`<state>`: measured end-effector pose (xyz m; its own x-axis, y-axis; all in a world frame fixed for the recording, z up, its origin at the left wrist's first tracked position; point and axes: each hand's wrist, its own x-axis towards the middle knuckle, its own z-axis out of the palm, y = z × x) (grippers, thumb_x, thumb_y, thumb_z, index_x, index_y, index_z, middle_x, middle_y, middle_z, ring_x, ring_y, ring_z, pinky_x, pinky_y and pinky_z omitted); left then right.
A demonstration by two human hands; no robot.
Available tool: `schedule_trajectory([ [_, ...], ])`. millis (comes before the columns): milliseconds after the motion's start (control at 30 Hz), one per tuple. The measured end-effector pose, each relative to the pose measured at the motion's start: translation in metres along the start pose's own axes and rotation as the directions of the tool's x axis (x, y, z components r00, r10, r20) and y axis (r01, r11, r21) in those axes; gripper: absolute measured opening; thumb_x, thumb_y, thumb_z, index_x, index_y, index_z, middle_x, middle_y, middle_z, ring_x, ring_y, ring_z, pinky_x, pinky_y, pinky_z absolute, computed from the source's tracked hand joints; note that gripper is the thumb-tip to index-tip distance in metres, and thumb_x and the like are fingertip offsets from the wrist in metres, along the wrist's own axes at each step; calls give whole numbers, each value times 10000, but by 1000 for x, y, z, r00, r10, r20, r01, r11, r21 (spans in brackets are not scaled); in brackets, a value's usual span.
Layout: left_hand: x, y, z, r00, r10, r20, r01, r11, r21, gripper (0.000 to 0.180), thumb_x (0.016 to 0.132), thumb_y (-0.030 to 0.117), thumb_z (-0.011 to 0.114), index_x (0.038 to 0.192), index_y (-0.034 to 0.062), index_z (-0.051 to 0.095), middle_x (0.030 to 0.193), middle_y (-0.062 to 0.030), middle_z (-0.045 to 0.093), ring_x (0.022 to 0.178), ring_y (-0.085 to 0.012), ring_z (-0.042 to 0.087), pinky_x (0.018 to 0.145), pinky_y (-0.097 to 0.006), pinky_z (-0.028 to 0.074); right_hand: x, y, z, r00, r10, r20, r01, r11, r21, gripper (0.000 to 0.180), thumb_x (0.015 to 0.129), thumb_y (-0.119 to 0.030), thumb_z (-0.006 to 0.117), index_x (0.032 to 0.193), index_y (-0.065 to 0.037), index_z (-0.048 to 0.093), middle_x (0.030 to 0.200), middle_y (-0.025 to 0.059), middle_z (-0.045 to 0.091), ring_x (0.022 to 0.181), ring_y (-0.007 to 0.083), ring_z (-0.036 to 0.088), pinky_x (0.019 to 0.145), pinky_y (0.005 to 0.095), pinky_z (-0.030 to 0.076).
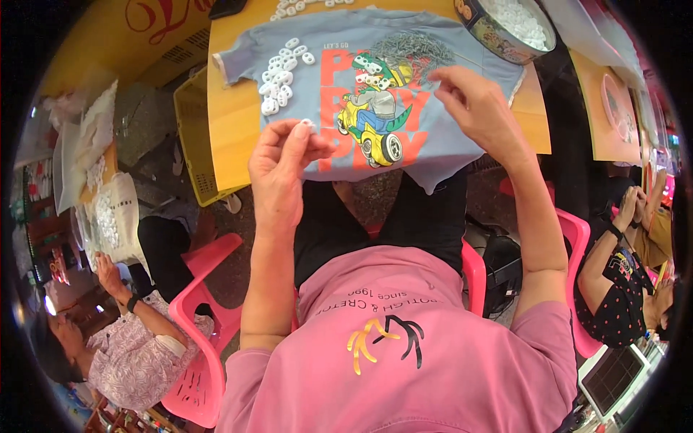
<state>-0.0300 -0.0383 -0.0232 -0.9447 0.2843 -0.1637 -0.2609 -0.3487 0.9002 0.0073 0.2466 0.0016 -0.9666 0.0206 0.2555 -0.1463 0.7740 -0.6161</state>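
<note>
My left hand pinches a small white plastic piece between thumb and fingertips, over the near edge of a grey-blue T-shirt spread on the table. My right hand is held with thumb and fingers close together, beside a heap of thin grey metal pieces, like screws or pins. Whether its fingertips hold one is too small to tell. White two-holed plastic pieces lie clustered on the shirt's left side. A few more white pieces rest near the metal heap, on the shirt's printed picture.
A round tin full of white pieces stands at the far right of the wooden table. A yellow crate is beside the table's left side. People sit on both sides; a pink chair is at left.
</note>
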Motion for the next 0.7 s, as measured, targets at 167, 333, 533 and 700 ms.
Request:
schedule_trajectory([
  [167,0,5,36,996,-31,78,31,1000,4,129,949,99,593,1007,-14,571,843,-103,675,769,-175,678,730,-284,554,-9,-23,11,994,105,-13,-91,908,408,189,917,-52,596,1087,11,648,841,56,647,712,109,581,663,251,484],
  [333,-4,6,59,983,-23,181,29,999,-31,148,942,103,610,1016,-19,570,836,-106,673,774,-162,672,744,-282,551,-17,-51,24,968,240,71,-186,503,844,196,938,-120,621,1057,31,656,903,50,662,714,87,569,685,220,491],
  [533,-13,9,71,974,2,229,1,1000,-9,157,945,112,611,1014,-21,566,884,-93,666,793,-144,660,746,-268,541,-23,-65,35,948,296,121,-195,234,953,162,940,-181,633,972,-23,654,852,5,640,702,64,541,661,205,446],
  [700,-16,8,71,967,18,256,-24,1000,20,148,945,106,611,1011,-18,565,900,-85,659,822,-134,650,756,-260,535,-28,-64,39,954,283,103,-182,271,945,155,941,-196,635,950,-43,649,843,-12,629,707,60,533,655,206,436],
])
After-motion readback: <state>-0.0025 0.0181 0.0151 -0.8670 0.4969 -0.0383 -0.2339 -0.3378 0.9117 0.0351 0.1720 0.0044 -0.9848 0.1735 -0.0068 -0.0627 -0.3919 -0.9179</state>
